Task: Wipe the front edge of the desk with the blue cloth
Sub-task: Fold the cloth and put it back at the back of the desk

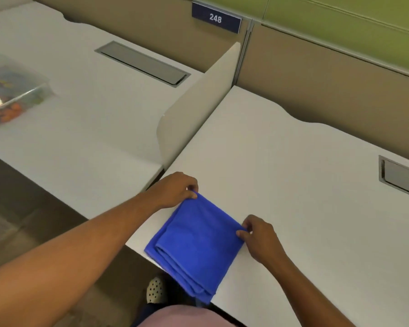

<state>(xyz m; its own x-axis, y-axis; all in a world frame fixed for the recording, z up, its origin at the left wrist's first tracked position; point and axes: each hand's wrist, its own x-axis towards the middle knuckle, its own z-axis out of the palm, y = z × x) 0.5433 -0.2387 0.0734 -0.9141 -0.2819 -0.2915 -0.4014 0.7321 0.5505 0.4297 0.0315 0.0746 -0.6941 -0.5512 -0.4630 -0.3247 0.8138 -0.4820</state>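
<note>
Head view, the only one I have: the blue cloth (194, 244) lies folded at the front left corner of the desk (305, 185), its near end hanging just over the front edge. My left hand (175, 188) is closed in a pinch on the cloth's far corner, close to the desk's left edge; my right hand (257, 237) pinches the right-hand corner, fingertips closed on the fabric — both gripping cloth, nothing else.

Risks, as I judge them: the fold is loose and layered, so a sweep along the front edge from corner pinches alone could let the layers slide apart and bunch, leaving strips unwiped. With so much cloth already overhanging, releasing either pinch early might let it slip off to the floor, by the spotted shoe (155, 290).

The divider panel (198, 109) stands just behind the left hand — a backward pull could knock my knuckles on it. The clear box (12, 88) on the neighbouring desk is well apart, no concern.
</note>
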